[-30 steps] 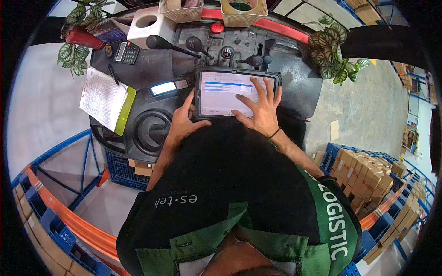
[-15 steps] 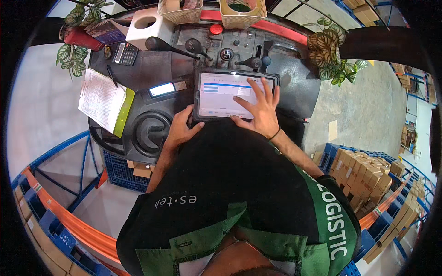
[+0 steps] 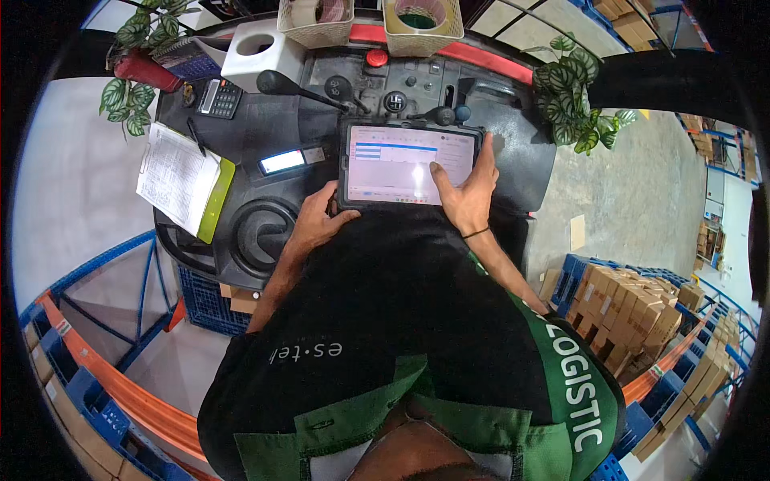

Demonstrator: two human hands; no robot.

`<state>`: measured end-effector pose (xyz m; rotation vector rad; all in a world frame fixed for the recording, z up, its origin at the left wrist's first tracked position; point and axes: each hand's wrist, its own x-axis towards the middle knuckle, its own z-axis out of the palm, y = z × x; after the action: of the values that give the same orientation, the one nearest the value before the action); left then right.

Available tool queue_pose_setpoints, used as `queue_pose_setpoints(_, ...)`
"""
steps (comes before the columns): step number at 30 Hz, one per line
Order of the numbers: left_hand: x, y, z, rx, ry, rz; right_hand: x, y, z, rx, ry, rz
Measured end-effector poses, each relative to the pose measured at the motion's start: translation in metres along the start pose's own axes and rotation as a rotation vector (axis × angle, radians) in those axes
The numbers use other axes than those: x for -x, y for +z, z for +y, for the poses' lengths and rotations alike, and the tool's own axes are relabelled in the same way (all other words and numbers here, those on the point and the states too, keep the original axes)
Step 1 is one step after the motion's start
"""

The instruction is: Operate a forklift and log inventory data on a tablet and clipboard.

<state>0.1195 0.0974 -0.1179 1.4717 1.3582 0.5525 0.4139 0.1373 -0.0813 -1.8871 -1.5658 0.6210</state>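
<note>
Your left hand (image 3: 317, 220) grips the tablet (image 3: 407, 164) at its lower left corner, fingers curled under the edge and thumb pressing on the frame, so that hand is clenched on the device. Your right hand (image 3: 465, 188) lies loosely spread over the tablet's right side, not clamped on anything; its forefinger rests on the lit screen right of centre, while the remaining fingers reach up along the right edge. The tablet sits on the black control console (image 3: 265, 136) just ahead of your body, between your two hands, with its long axis running left to right and its top edge pointing away from you toward the levers.

On your left, a clipboard (image 3: 180, 180) with a white printed sheet and a yellow-green edge lies tilted on the console, a pen across its top. Beyond it is a dark calculator (image 3: 218, 98), and beside that a white square box (image 3: 258, 52) with a round hole. Two pale baskets (image 3: 321, 20) at the top hold tape rolls. Far below on the right, brown cartons (image 3: 634, 309) are stacked on a blue pallet
</note>
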Motion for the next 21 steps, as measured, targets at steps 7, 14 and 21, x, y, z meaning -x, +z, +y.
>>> queue_pose_setpoints(7, -0.006, 0.002, -0.002, 0.046, 0.051, 0.006, 0.005, 0.004, 0.007, 0.023, 0.011, -0.001)
queue_pose_setpoints(14, 0.0, -0.011, 0.001, -0.082, 0.002, 0.051, 0.009, 0.016, -0.001, 0.17, 0.005, 0.035)
queue_pose_setpoints(21, 0.02, -0.053, -0.037, 0.068, 0.134, 0.453, 0.028, 0.017, -0.069, 0.0, -0.369, 0.108)
